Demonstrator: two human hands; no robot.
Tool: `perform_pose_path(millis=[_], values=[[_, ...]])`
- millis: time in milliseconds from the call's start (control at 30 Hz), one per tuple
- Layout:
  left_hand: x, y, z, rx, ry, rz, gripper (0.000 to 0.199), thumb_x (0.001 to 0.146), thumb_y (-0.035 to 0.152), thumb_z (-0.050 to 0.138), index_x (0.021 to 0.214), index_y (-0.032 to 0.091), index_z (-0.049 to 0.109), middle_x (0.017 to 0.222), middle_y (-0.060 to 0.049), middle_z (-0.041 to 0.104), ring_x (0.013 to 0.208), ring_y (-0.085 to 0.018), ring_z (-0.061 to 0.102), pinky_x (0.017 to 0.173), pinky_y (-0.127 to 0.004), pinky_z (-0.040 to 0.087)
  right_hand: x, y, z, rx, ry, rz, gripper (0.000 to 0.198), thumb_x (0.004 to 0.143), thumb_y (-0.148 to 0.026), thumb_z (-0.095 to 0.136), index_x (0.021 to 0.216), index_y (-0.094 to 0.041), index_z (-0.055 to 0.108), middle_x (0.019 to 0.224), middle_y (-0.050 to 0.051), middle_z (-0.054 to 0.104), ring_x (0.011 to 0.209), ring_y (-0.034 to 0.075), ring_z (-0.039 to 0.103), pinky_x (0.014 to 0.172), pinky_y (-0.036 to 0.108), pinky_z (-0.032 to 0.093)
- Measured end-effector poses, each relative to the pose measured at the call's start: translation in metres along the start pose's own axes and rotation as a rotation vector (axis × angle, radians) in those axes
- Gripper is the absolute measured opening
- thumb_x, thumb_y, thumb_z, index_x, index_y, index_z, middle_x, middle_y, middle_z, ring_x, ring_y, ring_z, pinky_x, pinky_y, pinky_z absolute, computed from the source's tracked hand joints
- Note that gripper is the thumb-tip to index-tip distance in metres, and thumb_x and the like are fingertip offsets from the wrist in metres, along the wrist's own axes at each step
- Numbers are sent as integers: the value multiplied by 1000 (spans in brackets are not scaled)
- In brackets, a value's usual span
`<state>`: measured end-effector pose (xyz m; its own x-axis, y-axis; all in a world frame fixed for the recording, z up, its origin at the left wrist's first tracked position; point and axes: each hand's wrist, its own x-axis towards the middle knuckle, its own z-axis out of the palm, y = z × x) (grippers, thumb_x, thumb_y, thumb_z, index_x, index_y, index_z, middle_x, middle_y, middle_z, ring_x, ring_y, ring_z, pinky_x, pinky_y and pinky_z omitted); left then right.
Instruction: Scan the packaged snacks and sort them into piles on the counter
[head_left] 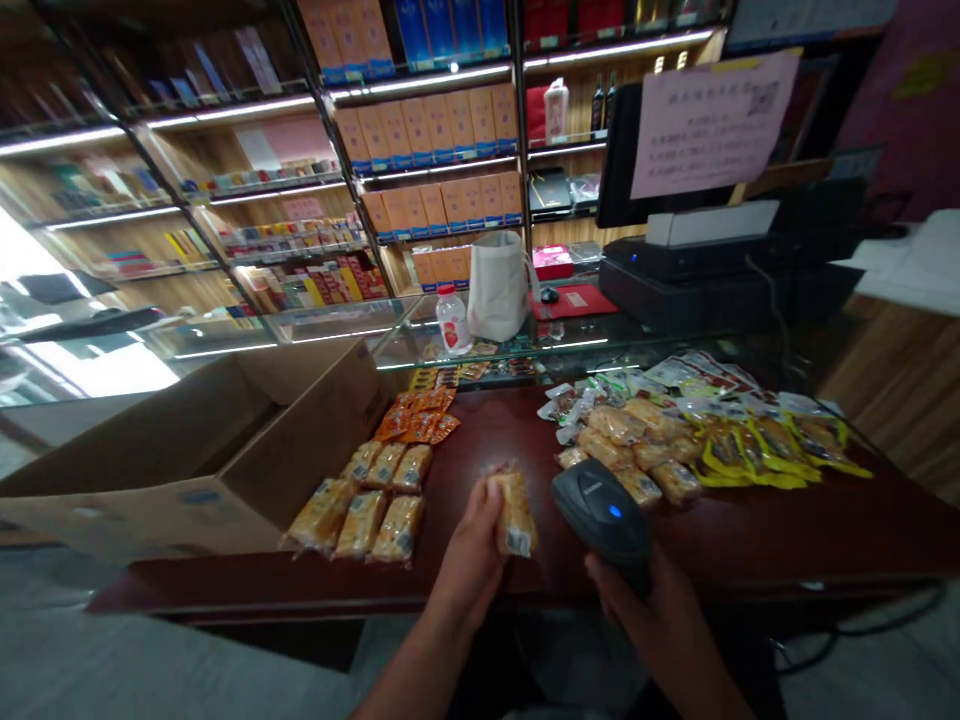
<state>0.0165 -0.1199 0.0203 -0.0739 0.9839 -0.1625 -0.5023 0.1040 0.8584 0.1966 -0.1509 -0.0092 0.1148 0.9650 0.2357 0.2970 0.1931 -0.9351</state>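
Note:
In the middle of the counter, my left hand (474, 545) is closed around a clear-wrapped bread pack (515, 510), whose white label faces up near its lower end. My right hand (652, 600) grips a dark barcode scanner (604, 510) by its handle. A blue light glows on top of the scanner, and its head points toward the bread pack, a short gap apart. Left of my left hand, several wrapped bread packs (364, 520) lie in two rows. Beyond the scanner sits a pile of similar wrapped bread (615, 430).
An open cardboard box (247, 480) stands at the left. Orange snack packets (418, 415) lie beside it, and yellow-edged food pouches (772, 450) are at the right. Behind are a glass case with a bottle (452, 320), a white bag (497, 290) and a monitor (622, 160).

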Motion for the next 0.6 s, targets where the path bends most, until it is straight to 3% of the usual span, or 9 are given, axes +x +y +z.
perform_pose_path(millis=[100,267,467,600], values=[[-5,-12,11,-115,-31,-38,46,79,44,80,111,24,54,108,-4,72,99,-21,71,84,-33,58,-2,-2,6,87,0,46,45,78,-54,75,103,-17,74,94,12,82,89,31,77,79,37,62],[-11,-13,16,-101,-29,-69,43,74,38,85,98,24,52,97,-1,72,90,-18,72,84,-32,58,2,-3,5,73,84,89,52,69,-51,81,107,-16,73,102,13,82,97,33,76,87,41,60],[-8,4,5,111,-72,-100,42,64,35,92,86,19,61,88,-1,72,79,-15,70,71,-27,60,7,4,-7,167,45,266,51,70,-55,80,102,-16,71,92,11,81,77,29,77,63,36,60],[-3,9,1,183,6,-15,43,55,36,96,74,15,63,74,0,71,71,-13,69,69,-25,59,9,4,-8,182,44,270,40,70,-55,81,84,-20,67,63,1,72,56,21,67,53,29,52]])
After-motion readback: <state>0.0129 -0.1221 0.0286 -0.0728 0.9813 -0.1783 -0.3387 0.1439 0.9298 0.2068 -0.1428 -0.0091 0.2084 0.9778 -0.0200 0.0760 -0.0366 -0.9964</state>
